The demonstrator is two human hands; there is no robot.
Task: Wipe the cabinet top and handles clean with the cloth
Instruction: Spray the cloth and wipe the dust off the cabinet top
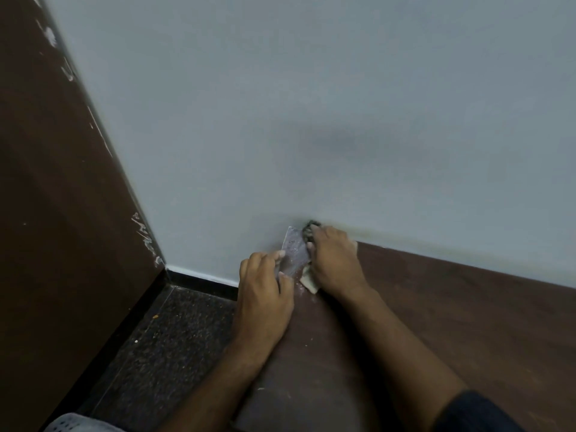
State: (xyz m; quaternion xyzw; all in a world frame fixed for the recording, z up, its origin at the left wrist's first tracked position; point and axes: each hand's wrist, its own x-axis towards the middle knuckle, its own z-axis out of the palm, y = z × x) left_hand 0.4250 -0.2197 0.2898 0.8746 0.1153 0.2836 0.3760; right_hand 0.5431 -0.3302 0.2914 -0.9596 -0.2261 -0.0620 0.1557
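Observation:
The brown cabinet top (436,322) runs along a pale grey wall. At its far left corner my right hand (333,260) lies palm down on a cream cloth (309,282), which peeks out below the palm and at the wrist side. A dark clump of dust (311,227) sits at my fingertips against the wall. My left hand (265,285) pinches a flat grey sheet (293,252), held upright against the wall just left of the right hand. White specks lie on the cabinet top near the cloth. No cabinet handles are in view.
A tall dark brown panel (62,182) with white scuffs along its edge stands at the left. Between it and the cabinet lies dark speckled floor (174,338) with a black skirting (202,280). A grey perforated basket rim (71,425) shows at the bottom left.

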